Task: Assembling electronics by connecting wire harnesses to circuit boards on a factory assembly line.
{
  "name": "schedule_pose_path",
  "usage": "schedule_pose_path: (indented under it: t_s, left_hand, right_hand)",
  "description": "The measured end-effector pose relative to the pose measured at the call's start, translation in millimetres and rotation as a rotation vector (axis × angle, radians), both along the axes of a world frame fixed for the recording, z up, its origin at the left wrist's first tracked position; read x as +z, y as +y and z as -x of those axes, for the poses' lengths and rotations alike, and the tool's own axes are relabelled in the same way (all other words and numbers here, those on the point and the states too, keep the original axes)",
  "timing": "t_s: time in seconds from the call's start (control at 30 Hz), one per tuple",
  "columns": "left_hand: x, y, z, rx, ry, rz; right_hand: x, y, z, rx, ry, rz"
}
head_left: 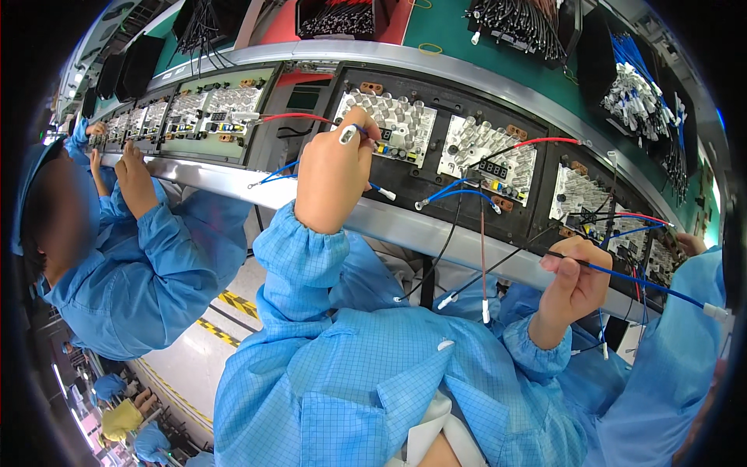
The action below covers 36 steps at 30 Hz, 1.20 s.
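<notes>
My left hand (331, 175) is over the left circuit board (408, 128), thumb and fingers pinched together. A bit of blue wire (361, 129) shows at these fingertips; most of it is hidden. A silver ring-like piece (348, 135) sits on one finger. A red wire (292, 117) arches toward the hand from the board at left. At the right, clear of the boards, my right hand (574, 284) pinches a long blue wire (646, 283) that ends in a white connector (714, 312). A dark wire tip also shows by its fingers.
A second board (490, 159) with red, blue, black and brown wires lies between my hands. Loose ends hang over the metal rail (389, 222). Wire bins (336, 19) stand along the back. A co-worker (132, 265) works close at left; another person's blue sleeve (669, 350) is at right.
</notes>
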<state>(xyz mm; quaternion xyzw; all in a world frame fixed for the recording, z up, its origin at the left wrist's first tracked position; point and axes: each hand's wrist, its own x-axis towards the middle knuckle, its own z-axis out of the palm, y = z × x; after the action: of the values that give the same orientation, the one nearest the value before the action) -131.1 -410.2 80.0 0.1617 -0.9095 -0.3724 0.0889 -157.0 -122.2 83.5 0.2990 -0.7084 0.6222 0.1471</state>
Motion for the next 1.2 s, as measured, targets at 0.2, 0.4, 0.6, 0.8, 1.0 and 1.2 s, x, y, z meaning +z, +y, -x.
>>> schedule_pose_path:
  t_s: [0.2,0.4,0.6,0.8,1.0,1.2]
  left_hand:
    - [-6,0,-2,0.025,0.010,0.017]
    - [-19,-6,-2,-0.018,0.124,0.198]
    - [-22,-1,-3,-0.036,0.199,0.166]
    - [-17,2,-9,-0.100,0.192,0.151]
    - [-20,-1,-23,-0.145,0.239,0.120]
    - [9,3,-50,-0.201,0.199,0.051]
  right_hand:
    - [-3,1,1,0.011,0.004,-0.035]
    - [-11,4,6,-0.063,0.037,-0.104]
    - [-1,-17,25,-0.134,0.141,-0.460]
    - [-5,-28,35,-0.156,0.225,-0.677]
    - [-16,-31,40,-0.174,0.242,-0.716]
    - [-17,-30,40,-0.193,0.188,-0.756]
